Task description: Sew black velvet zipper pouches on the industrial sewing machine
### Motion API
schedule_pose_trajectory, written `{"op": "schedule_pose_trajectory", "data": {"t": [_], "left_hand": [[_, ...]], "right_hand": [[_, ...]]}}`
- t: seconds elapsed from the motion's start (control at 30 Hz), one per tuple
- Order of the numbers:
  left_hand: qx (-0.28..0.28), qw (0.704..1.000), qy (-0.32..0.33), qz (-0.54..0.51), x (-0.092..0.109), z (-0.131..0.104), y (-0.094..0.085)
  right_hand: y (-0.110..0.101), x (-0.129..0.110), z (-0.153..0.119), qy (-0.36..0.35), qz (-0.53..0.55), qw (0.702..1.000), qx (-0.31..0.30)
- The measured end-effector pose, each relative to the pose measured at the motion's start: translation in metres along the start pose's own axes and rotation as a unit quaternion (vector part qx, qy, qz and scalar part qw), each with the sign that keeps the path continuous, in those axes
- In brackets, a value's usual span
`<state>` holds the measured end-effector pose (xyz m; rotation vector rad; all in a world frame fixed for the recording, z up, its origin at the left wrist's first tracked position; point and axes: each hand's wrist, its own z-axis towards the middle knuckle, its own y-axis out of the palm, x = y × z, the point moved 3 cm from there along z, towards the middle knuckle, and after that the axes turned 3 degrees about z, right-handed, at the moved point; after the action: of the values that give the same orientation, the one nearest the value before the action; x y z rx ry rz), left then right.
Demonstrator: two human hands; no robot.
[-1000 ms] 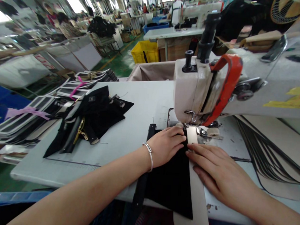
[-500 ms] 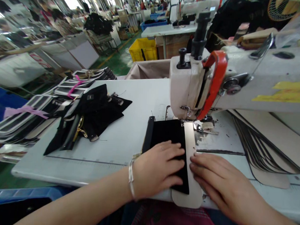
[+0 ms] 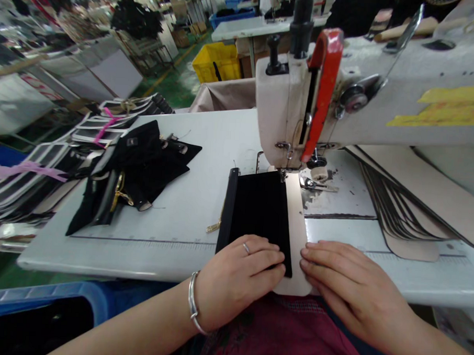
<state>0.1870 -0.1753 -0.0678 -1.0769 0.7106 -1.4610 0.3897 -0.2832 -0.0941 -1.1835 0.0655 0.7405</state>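
Observation:
A black fabric piece [image 3: 259, 210] with a dark zipper strip along its left side lies on a long beige panel [image 3: 297, 217]. The far end of both sits beneath the presser foot of the sewing machine [image 3: 275, 111]. My left hand [image 3: 236, 282] rests flat on the near part of the black fabric, its fingers stretched out and close together. Against the right edge of the beige panel my right hand [image 3: 350, 279] lies with straight fingers, palm down. A gold zipper pull [image 3: 213, 228] sticks out left of the fabric.
Black zippered pieces [image 3: 143, 163] lie heaped on the table's left, beside tied bundles of panels [image 3: 28, 179]. More beige panels [image 3: 411, 232] are fanned out under the machine arm. A blue bin [image 3: 101, 302] stands below the table's front edge. A yellow crate [image 3: 216, 63] is beyond.
My left hand has slid back toward the near end of the fabric, and its fingers have come closer together. The zipper pull shows more fully. The whole view has shifted a little.

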Motion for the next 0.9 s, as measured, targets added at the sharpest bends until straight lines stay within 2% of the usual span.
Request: {"op": "schedule_pose_trajectory", "data": {"t": [0.13, 0.23, 0.37, 0.47, 0.57, 0.8, 0.9], "left_hand": [[0.006, 1.0, -0.004, 0.005, 0.003, -0.003, 0.002], [0.006, 1.0, -0.003, 0.002, 0.001, 0.0, 0.001], [-0.02, 1.0, -0.022, -0.007, -0.014, 0.012, -0.003], [-0.054, 0.994, -0.056, 0.073, -0.032, 0.022, 0.0], [-0.082, 0.988, -0.057, 0.114, -0.042, 0.028, 0.005], [-0.094, 0.985, -0.068, 0.124, -0.052, 0.035, 0.008], [-0.079, 0.992, -0.056, 0.082, -0.049, 0.031, 0.005]], "right_hand": [[-0.001, -0.004, 0.002, -0.006, -0.015, 1.0, -0.017], [-0.002, -0.011, 0.008, -0.044, -0.039, 0.998, -0.03], [-0.002, -0.015, 0.015, -0.087, -0.061, 0.993, -0.041], [-0.004, -0.015, 0.02, -0.081, -0.052, 0.995, -0.037], [-0.007, -0.013, 0.023, -0.058, -0.039, 0.997, -0.034], [-0.008, -0.005, 0.032, -0.057, -0.047, 0.997, -0.039], [-0.006, 0.0, 0.037, -0.068, -0.047, 0.996, -0.045]]}}
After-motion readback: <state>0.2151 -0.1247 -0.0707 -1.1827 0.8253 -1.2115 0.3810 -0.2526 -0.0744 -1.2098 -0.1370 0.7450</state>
